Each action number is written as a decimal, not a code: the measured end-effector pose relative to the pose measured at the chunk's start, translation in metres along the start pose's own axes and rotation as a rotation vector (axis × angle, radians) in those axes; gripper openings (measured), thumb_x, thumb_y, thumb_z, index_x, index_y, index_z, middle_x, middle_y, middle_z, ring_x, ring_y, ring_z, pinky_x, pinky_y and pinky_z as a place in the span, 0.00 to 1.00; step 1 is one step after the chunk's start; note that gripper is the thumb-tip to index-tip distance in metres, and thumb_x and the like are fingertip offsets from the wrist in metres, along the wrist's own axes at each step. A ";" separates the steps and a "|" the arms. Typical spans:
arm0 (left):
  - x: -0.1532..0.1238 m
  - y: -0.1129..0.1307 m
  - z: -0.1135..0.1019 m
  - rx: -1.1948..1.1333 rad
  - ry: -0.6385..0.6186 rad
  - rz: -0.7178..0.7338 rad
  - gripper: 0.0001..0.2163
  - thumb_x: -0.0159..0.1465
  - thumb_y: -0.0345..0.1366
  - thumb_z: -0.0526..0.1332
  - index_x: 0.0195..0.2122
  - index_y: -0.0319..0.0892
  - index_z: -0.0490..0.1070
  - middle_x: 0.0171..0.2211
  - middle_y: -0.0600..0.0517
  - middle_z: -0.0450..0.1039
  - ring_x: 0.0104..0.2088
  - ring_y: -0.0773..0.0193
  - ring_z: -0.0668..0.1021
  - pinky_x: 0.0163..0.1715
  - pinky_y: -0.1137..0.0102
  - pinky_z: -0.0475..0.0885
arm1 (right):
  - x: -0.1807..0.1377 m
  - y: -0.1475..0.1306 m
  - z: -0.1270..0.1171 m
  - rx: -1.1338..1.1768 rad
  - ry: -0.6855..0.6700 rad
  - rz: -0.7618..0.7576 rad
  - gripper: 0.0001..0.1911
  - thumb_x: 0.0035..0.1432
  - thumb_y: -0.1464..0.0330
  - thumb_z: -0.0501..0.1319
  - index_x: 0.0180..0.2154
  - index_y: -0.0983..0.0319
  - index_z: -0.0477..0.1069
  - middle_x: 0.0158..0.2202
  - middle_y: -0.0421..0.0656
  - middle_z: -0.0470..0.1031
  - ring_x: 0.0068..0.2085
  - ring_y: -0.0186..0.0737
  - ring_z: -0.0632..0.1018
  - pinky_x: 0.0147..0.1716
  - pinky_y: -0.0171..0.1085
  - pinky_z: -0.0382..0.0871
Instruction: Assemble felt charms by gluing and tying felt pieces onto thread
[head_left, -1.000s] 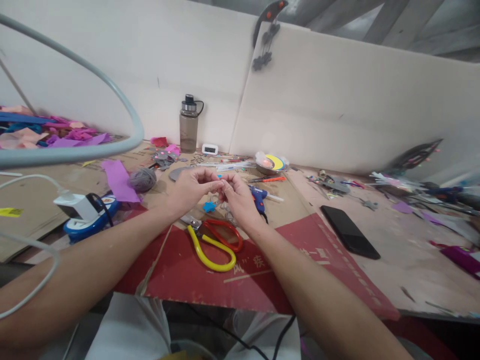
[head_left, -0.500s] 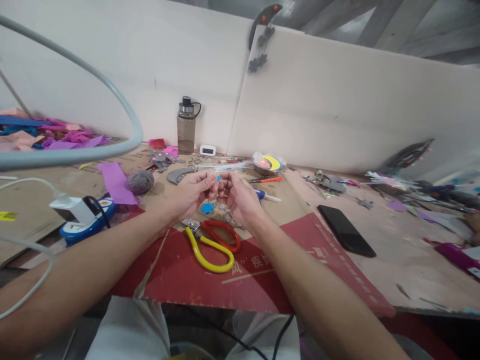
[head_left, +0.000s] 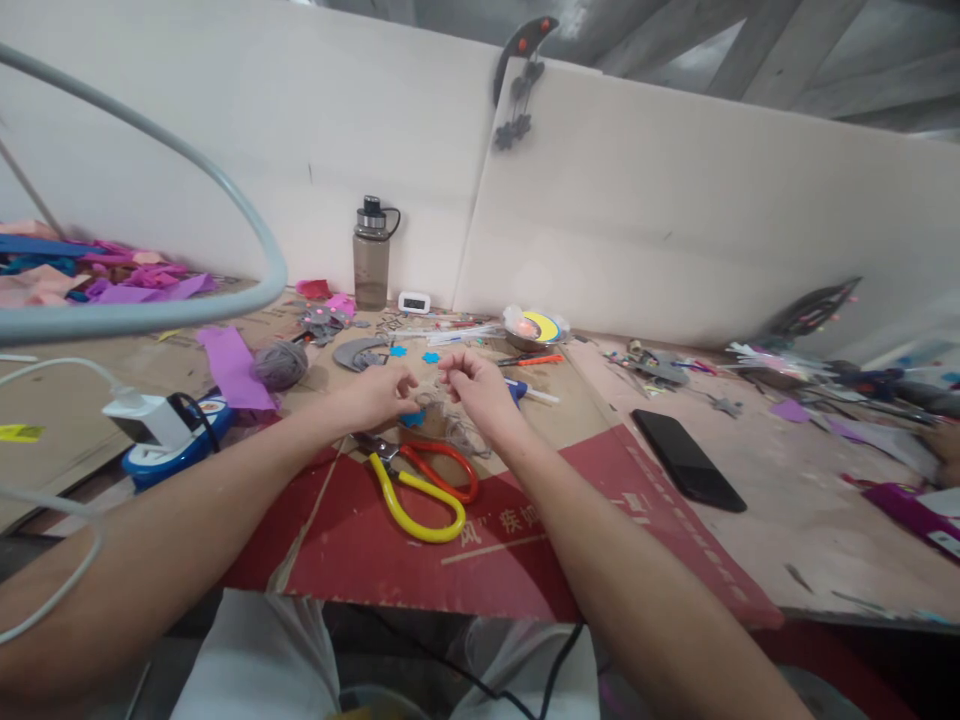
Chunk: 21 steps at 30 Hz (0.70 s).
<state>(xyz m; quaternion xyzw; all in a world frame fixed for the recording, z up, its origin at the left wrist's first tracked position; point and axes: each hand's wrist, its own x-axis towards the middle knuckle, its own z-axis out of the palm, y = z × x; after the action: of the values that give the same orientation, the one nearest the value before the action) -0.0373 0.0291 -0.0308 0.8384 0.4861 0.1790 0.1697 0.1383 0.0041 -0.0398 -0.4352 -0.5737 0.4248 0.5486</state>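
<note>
My left hand (head_left: 380, 396) is low over the cardboard, thumb and fingers drawn together beside a blue star cutout (head_left: 412, 419). To its right, my right hand (head_left: 474, 388) holds its thumb and forefinger in a pinch. Whatever is in either pinch is too small to make out. Just beyond the hands lie two more blue star cutouts, one on the left (head_left: 398, 351) and one nearer the middle (head_left: 430, 357). Thin grey yarn (head_left: 466, 436) lies loosely under my right hand. Scissors (head_left: 420, 513) with one yellow and one red handle rest in front, blades partly hidden.
A grey crescent (head_left: 358, 353) and a yarn ball (head_left: 280, 366) sit to the left. A water bottle (head_left: 372, 258) stands behind. A craft knife (head_left: 534, 359) and a blue-handled tool (head_left: 516, 390) lie right of my hands, and a phone (head_left: 686, 458) farther right.
My hands have moved apart from their shared hold near a small blue piece. Two blue stars now show beyond them, and my left hand has come down beside the nearer star.
</note>
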 end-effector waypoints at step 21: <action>-0.008 0.014 -0.018 -0.155 0.542 0.374 0.04 0.59 0.35 0.62 0.31 0.44 0.77 0.37 0.49 0.74 0.40 0.62 0.75 0.42 0.68 0.69 | -0.009 -0.014 0.002 0.219 -0.042 0.230 0.13 0.51 0.58 0.61 0.31 0.62 0.69 0.26 0.37 0.69 0.24 0.27 0.68 0.22 0.29 0.61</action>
<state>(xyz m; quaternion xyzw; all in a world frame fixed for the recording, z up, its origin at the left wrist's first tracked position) -0.0391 0.0180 -0.0096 0.8195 0.3362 0.4599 0.0616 0.1361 -0.0080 -0.0286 -0.4267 -0.4818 0.5538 0.5283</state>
